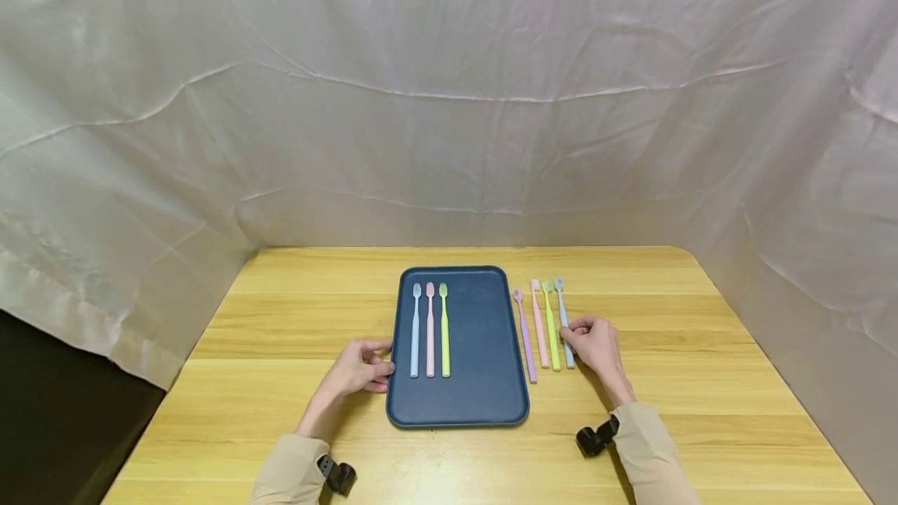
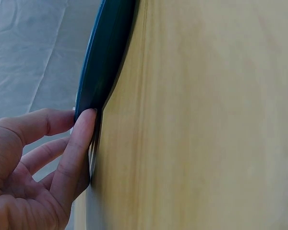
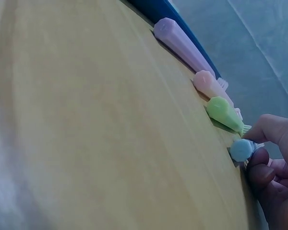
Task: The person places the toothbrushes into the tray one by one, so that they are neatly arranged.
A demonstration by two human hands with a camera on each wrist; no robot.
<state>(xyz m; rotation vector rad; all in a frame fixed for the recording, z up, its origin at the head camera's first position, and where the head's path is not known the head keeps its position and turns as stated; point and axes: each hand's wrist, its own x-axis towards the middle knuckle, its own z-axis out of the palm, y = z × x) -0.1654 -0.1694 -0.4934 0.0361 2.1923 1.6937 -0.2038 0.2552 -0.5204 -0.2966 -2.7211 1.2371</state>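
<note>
A dark blue tray [image 1: 484, 349] lies on the table, bearing a light blue toothbrush [image 1: 415, 341], a pink toothbrush [image 1: 430, 341] and a yellow-green toothbrush [image 1: 445, 341] side by side. My left hand [image 1: 361, 367] holds the tray's left rim; in the left wrist view its fingers [image 2: 77, 148] are at the outer wall. Right of the tray, my right hand [image 1: 593, 345] pinches the handle of another light blue toothbrush [image 1: 563, 314], whose butt [image 3: 241, 150] faces the right wrist camera. To its left lie green [image 1: 552, 333], pink [image 1: 539, 330] and purple [image 1: 526, 341] toothbrushes.
The wooden table [image 1: 281, 310] extends around the tray on all sides. A pale grey curtain [image 1: 449, 139] hangs behind it and along both sides. The purple toothbrush lies close by the tray's right rim.
</note>
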